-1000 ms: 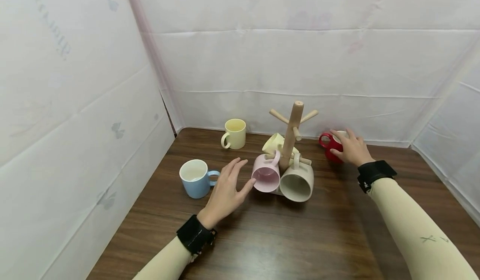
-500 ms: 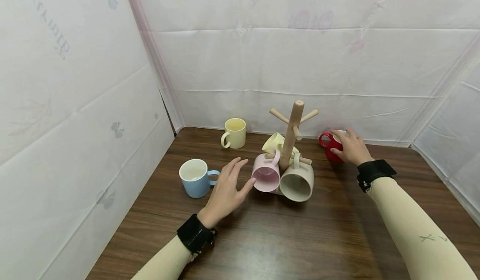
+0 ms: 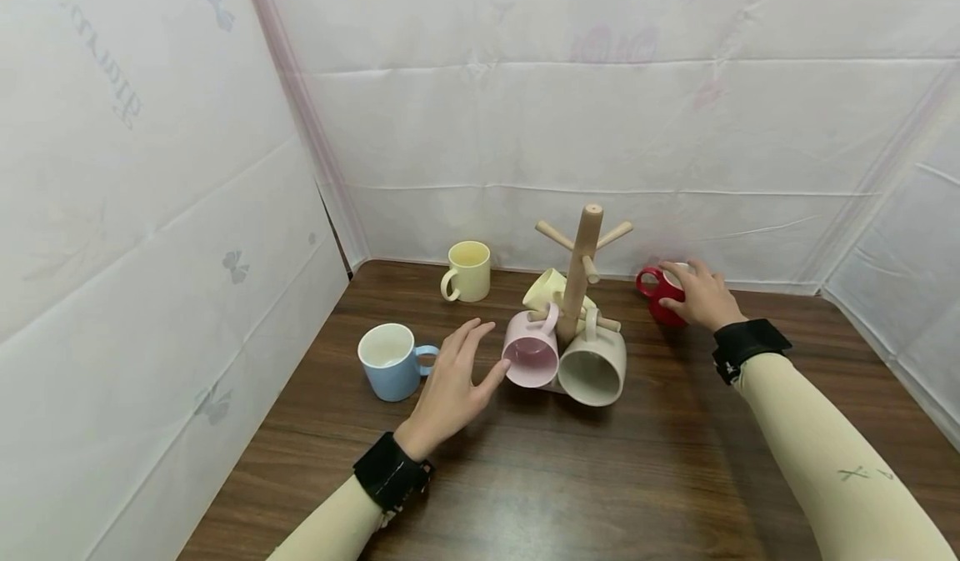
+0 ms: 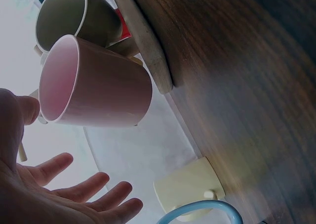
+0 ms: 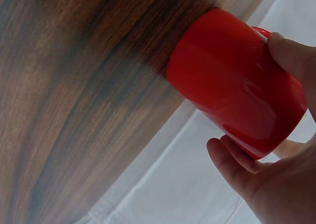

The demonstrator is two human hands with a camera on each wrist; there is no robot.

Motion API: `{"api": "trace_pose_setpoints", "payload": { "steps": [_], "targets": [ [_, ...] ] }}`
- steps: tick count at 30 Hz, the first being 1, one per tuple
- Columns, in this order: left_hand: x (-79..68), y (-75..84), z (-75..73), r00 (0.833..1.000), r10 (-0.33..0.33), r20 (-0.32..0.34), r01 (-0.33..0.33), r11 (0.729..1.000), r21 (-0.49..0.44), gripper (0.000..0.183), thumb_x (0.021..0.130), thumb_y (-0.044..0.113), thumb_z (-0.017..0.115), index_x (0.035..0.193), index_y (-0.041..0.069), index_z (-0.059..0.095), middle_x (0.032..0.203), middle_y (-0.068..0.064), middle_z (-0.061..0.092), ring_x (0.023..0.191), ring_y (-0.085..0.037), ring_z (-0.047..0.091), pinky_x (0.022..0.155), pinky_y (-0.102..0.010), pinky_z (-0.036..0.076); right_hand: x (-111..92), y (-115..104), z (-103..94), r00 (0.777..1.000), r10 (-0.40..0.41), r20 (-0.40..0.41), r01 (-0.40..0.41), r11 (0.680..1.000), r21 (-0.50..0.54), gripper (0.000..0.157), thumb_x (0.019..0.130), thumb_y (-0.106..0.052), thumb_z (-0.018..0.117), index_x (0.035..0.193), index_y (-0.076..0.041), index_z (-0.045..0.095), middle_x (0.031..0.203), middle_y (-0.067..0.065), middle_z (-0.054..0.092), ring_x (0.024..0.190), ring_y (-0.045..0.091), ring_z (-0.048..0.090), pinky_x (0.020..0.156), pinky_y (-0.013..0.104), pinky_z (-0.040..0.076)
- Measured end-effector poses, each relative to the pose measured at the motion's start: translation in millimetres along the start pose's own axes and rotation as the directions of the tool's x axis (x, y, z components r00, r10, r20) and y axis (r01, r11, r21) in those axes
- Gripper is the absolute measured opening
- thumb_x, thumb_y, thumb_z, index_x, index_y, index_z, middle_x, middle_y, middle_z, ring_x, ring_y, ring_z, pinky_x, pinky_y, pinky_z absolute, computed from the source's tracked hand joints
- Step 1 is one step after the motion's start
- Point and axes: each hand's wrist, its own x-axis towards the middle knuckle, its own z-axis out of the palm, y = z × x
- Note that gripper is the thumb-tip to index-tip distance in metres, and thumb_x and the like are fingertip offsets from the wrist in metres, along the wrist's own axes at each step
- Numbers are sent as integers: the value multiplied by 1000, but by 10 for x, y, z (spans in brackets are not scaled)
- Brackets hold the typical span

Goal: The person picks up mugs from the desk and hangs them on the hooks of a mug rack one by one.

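My right hand (image 3: 703, 296) is at the red mug (image 3: 660, 290), which stands upright at the back right. In the right wrist view its thumb lies on one side of the red mug (image 5: 237, 80) and its fingers curl round the other. My left hand (image 3: 450, 386) is spread, with nothing between its fingers, between the blue mug (image 3: 392, 369) and the pink mug (image 3: 529, 353). Its thumb tip is close to the pink mug's rim; contact cannot be told. The pink mug, a beige mug (image 3: 611, 357) and a pale yellow mug (image 3: 543, 291) hang on a wooden mug tree (image 3: 581, 269).
Another yellow mug (image 3: 471, 273) stands upright at the back left of the brown wooden table (image 3: 570, 494). The mug tree's upper pegs (image 3: 555, 235) carry no mugs. White cloth walls (image 3: 450, 127) enclose the back and sides.
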Motion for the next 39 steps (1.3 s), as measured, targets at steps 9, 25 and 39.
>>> {"api": "trace_pose_setpoints", "payload": {
  "steps": [9,25,39],
  "targets": [
    [1,-13,-9,1000,-7,-2,7,1000,3,56,89,45,57,133,12,47,137,-12,41,124,-26,37,98,-47,36,-4,32,-9,1000,16,-21,-16,1000,24,68,79,-33,71,137,-14,41,131,33,33,105,58,35,79,73,35],
    [48,0,31,1000,13,-26,-13,1000,-21,56,90,45,55,134,13,45,138,-10,40,125,-27,36,97,-48,38,-161,77,-55,995,-13,-103,16,1000,21,68,77,-37,74,134,-15,45,131,32,35,102,58,38,68,71,42],
    [69,35,54,999,25,-38,-27,998,-48,58,90,47,54,135,13,45,139,-9,39,125,-25,37,95,-47,39,-392,-47,-222,947,-99,-306,123,991,58,67,72,-36,78,129,-14,50,118,28,45,101,44,44,70,63,45]
  ]
}}
